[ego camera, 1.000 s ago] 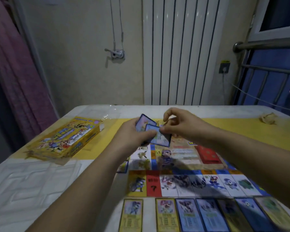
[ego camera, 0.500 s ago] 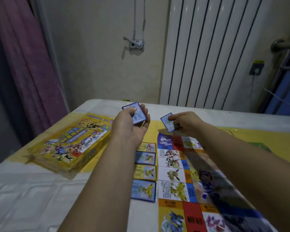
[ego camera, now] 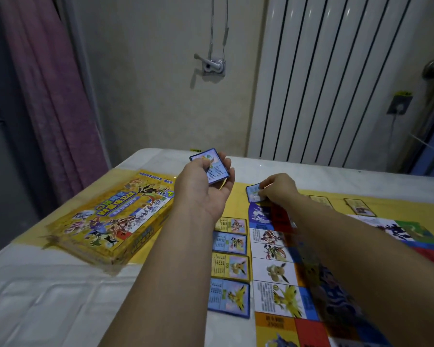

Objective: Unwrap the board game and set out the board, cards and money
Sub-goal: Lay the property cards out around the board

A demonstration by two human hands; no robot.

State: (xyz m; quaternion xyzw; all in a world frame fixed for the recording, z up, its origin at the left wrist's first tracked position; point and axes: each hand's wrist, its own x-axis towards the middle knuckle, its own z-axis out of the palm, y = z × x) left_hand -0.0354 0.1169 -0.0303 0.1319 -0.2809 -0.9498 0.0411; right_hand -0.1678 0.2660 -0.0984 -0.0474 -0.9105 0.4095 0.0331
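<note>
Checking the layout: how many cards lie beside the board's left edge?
4, in one column: far yellow card, blue card, yellow card, near blue card. Left arm may hide more.

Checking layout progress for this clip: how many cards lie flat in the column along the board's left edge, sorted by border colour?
Yellow-bordered cards: 2
Blue-bordered cards: 2
Total: 4
</note>
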